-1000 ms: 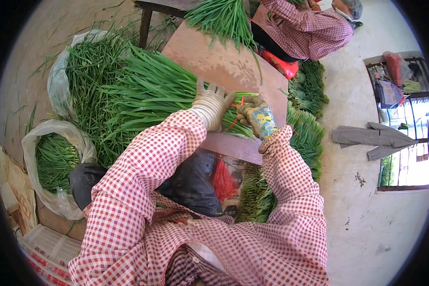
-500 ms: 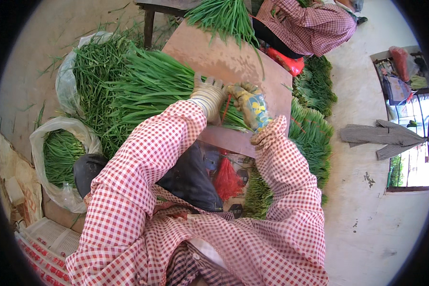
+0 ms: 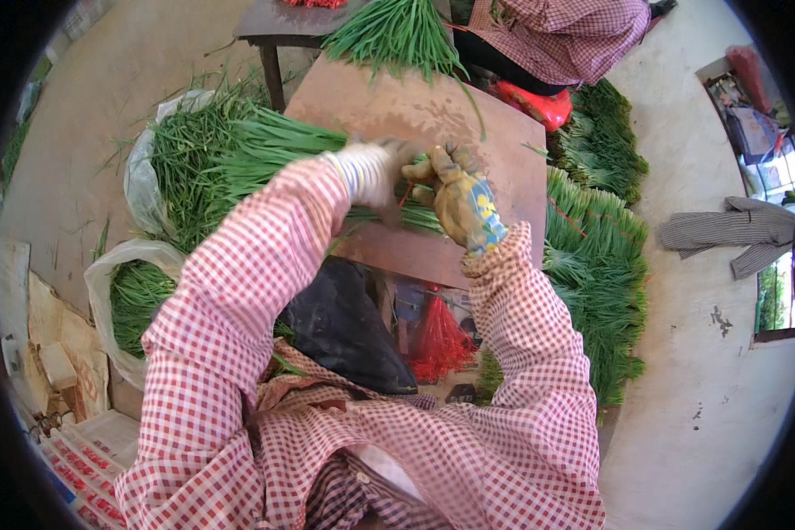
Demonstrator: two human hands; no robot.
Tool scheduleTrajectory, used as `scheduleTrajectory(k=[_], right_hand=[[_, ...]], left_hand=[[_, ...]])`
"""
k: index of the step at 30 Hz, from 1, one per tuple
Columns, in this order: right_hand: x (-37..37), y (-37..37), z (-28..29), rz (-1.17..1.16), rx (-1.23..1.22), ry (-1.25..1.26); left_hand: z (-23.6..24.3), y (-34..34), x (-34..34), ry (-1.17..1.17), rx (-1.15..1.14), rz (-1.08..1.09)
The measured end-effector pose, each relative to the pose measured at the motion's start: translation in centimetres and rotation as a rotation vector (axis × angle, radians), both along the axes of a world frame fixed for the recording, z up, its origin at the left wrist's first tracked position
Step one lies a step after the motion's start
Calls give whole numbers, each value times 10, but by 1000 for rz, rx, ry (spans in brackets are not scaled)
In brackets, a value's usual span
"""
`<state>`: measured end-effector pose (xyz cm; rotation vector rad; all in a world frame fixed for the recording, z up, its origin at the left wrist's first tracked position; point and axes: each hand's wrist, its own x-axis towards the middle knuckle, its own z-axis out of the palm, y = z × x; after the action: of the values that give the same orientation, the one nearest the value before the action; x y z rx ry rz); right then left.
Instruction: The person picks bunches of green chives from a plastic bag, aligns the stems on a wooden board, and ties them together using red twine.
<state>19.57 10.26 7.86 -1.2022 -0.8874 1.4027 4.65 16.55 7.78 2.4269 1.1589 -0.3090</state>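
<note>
A bundle of long, flat green leaves (image 3: 287,141) is stretching leftward from the fingers, its long axis slanting down to the right.
The grey-white gloved left hand (image 3: 375,172) is blurring nearest the leaves, grip unclear; a thin red strand (image 3: 405,193) is crossing between hands; the yellow-brown gloved right hand (image 3: 458,201) is curling its fingers beside it, hold unclear.

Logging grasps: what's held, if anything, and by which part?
Right hand seemingly pinches the red tie by its upper end; left hand, at green bunch, too blurred to tell.
</note>
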Motion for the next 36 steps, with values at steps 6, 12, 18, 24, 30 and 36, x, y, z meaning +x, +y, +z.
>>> scheduleTrajectory(k=[6,12,18,24,30,36], right_hand=[[-18,-19,-14,9,-34,360],[-19,-121,-98,170,170,-105],[9,-42,5,188,346,-82],[52,26,-54,-21,365,-427],[44,47,-17,491,227,-567],[21,48,3,923,129,-1470]], left_hand=[[-55,-23,22,153,237,143],[-34,-29,23,128,211,101],[10,1,5,99,-52,-68],[2,-8,9,198,162,-56],[-4,-7,2,210,158,-29],[-14,-30,-5,91,542,64]])
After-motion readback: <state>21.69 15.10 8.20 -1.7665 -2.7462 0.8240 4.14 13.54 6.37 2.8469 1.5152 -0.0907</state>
